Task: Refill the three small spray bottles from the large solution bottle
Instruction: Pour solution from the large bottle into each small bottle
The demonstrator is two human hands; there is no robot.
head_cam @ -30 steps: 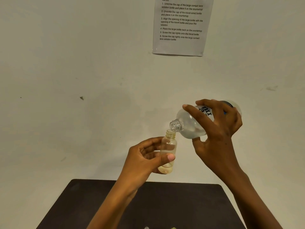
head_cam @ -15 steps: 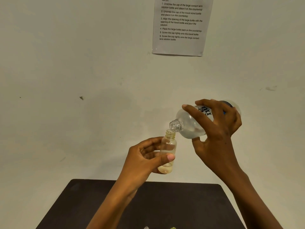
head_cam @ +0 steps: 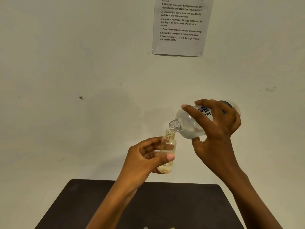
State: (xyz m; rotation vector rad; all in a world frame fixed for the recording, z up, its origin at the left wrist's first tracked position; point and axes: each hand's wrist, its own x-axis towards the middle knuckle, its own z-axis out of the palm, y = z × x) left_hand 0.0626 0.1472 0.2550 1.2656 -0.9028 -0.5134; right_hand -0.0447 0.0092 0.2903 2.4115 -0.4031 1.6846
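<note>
My left hand (head_cam: pixel 143 156) grips a small clear spray bottle (head_cam: pixel 167 146) upright in the air, cap off, thumb across its front. A little liquid sits at its bottom. My right hand (head_cam: pixel 214 128) holds the large clear solution bottle (head_cam: pixel 189 124), tipped left with its open threaded neck just above and touching the small bottle's mouth. Liquid lies in the lower side of the large bottle. Black lettering shows on its label between my fingers. The other small bottles are hidden, save two tiny tips at the bottom edge.
A dark tabletop (head_cam: pixel 165 209) lies below my hands, against a pale wall. A printed instruction sheet (head_cam: pixel 180 25) hangs on the wall above. Two small object tips (head_cam: pixel 158 227) peek in at the bottom edge of the view.
Hardly anything differs; both hands hold the same pose, with the large bottle tilted over the small one throughout.
</note>
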